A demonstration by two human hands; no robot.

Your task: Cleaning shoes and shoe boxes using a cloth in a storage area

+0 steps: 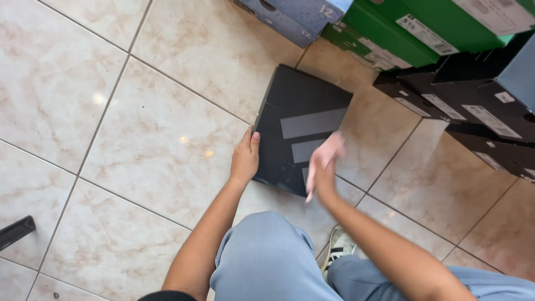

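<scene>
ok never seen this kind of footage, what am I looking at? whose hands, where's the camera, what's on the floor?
One picture, from a camera worn on a person's head, looking down at their own bare hands; there is no machine. They crouch on a beige tiled floor. The left hand rests against the side edge of a closed black shoebox with grey stripes on its lid. The right hand is blurred over the lid, so its grip is unclear. More boxes are stacked at the top right: green, blue and black.
</scene>
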